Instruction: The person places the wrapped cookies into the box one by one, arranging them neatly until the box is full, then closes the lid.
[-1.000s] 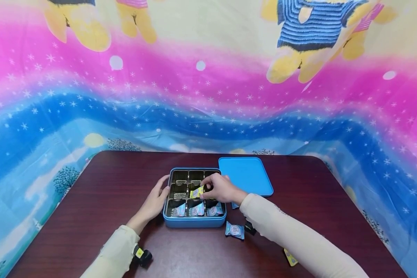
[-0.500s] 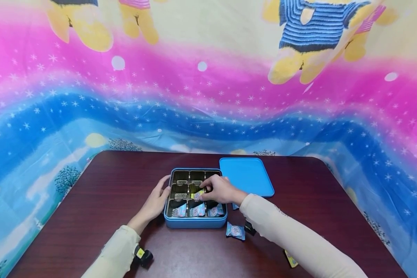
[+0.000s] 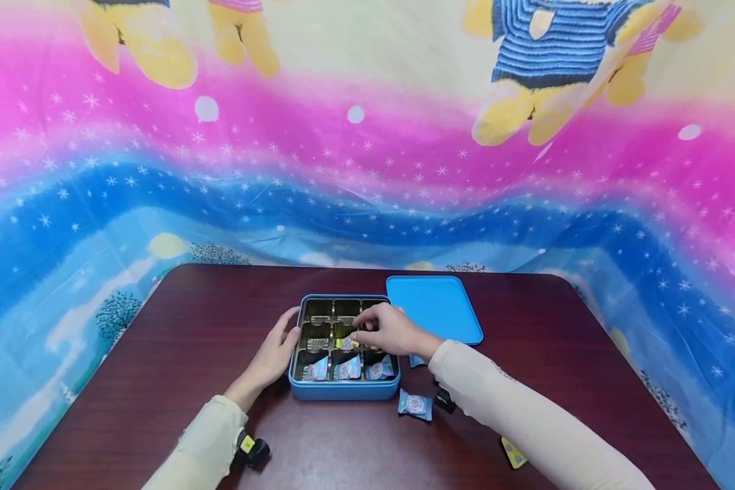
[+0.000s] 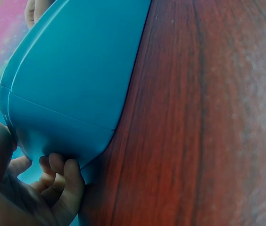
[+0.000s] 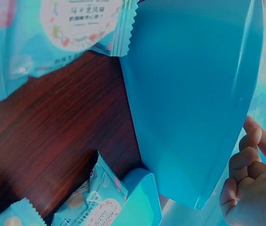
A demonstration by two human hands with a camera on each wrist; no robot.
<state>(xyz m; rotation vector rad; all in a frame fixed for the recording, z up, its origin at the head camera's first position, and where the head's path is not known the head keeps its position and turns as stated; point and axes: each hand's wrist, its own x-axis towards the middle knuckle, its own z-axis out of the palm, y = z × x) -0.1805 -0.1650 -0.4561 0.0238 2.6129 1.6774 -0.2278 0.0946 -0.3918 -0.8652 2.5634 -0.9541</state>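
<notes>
Nearest me on the table [image 3: 318, 446], a small yellow item [image 3: 514, 453] lay beside the right sleeve [image 3: 520, 406], then a loose blue packet [image 3: 415, 405] near the blue box [image 3: 343, 390]. Three blue packets [image 3: 347, 369] occupied the box's near row; behind them, the yellow packet [image 3: 346, 343] sat in the middle compartment at the right hand's [image 3: 393, 330] fingertips, though I couldn't tell whether they pinched it. The left hand [image 3: 272, 355] rested against the box's left side, thumb and fingers apart. Beyond stretched the blue lid [image 3: 435, 309], then the printed cloth [image 3: 367, 170]
</notes>
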